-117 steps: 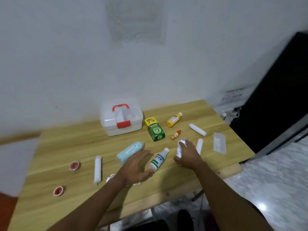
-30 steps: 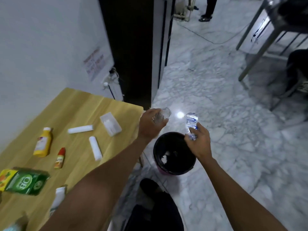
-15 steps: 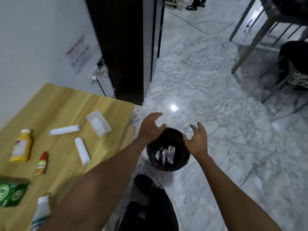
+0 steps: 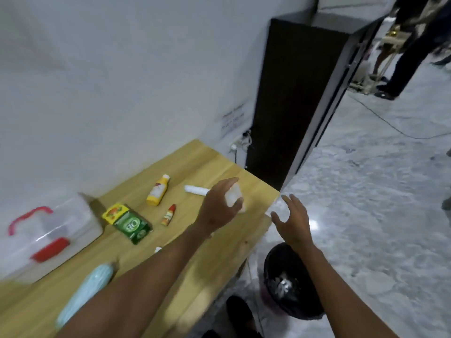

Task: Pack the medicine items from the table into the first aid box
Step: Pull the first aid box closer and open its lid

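The first aid box [image 4: 48, 236], white with a red handle and latch, stands closed at the table's left. On the wooden table [image 4: 219, 252] lie a green carton [image 4: 130, 223], a yellow bottle [image 4: 158, 190], a small red-capped bottle [image 4: 168, 214], a white roll [image 4: 196, 190] and a light blue mask pack [image 4: 85, 291]. My left hand [image 4: 218, 209] hovers with fingers spread over a clear packet [image 4: 234, 197]; I cannot tell whether it touches the packet. My left forearm hides most of a white bottle [image 4: 158, 249]. My right hand [image 4: 292, 222] is empty past the table's right edge.
A black bin [image 4: 290, 281] with wrappers in it stands on the marble floor below the table's right edge. A dark cabinet [image 4: 292, 93] rises behind the table's corner. A cable crosses the floor, and a person's legs [image 4: 402, 57] show at the far right.
Both hands let wrappers fall into the bin, then swung back left. My left hand is now over the clear packet on the table, and my right hand is by the table's edge.
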